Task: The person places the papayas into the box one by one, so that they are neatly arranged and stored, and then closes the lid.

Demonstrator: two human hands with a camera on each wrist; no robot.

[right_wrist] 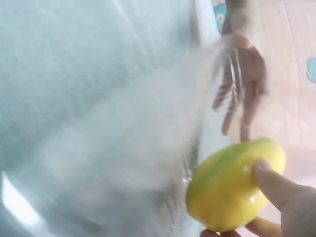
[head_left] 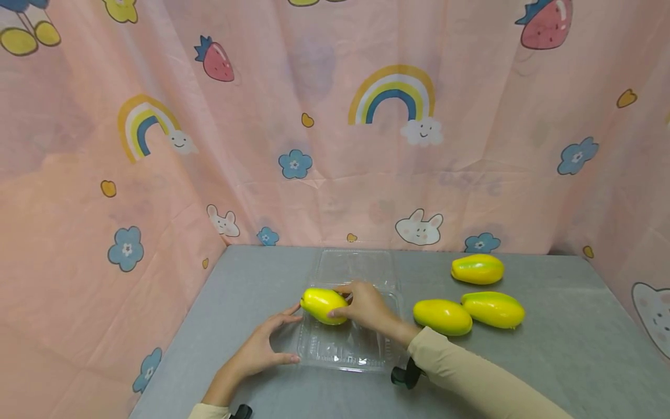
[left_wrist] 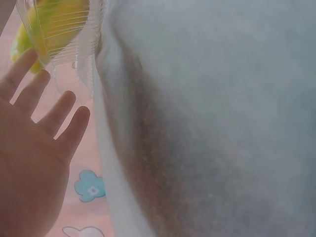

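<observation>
A yellow papaya with a green streak is pinched between the thumb and fingers of my right hand, over the left part of a clear plastic clamshell box. The right wrist view shows that papaya with the thumb across its side. My left hand stands at the box's left side, thumb and fingers spread and fairly straight. In the left wrist view, the left hand's fingers reach toward the box's ribbed wall. Whether they touch it I cannot tell.
To the right of the box lie three more papayas: one at the back, one nearer the box and one farther right. The box's lid lies folded back toward the pink curtain. A grey cloth covers the table.
</observation>
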